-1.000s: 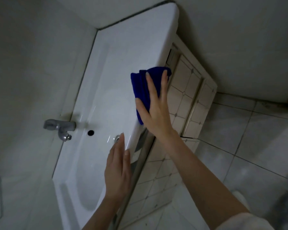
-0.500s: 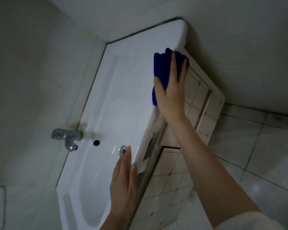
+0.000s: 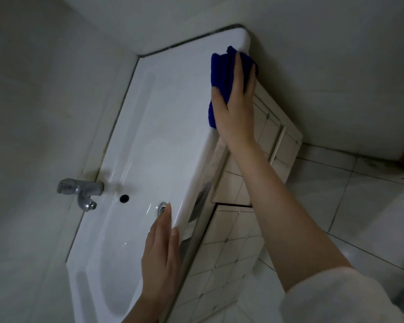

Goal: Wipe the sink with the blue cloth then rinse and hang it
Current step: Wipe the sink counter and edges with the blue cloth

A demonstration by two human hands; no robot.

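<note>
- The sink is a long white glossy basin set into a corner of grey walls. It runs from 7 o'clock to 1 o'clock across the view.
- The cloth is blue and bunched. It lies on the front rim of the sink at 1 o'clock, just short of the far rounded corner.
- The right hand lies flat on the cloth, with straight fingers pressing it onto the rim. None of them curl round it.
- The left hand, at 6 o'clock, rests on the front rim with its fingers straight and together, holding nothing. Its fingertips are just beside the drain.
- A metal tap projects from the wall at 9 o'clock, over the basin's back edge. A dark overflow hole sits between the tap and the drain.
- Under the rim is a pale tiled base with small diamond insets.
- Light floor tiles with dark grout fill the area at 4 o'clock.
- A white sleeve covers the right upper arm at 5 o'clock.
</note>
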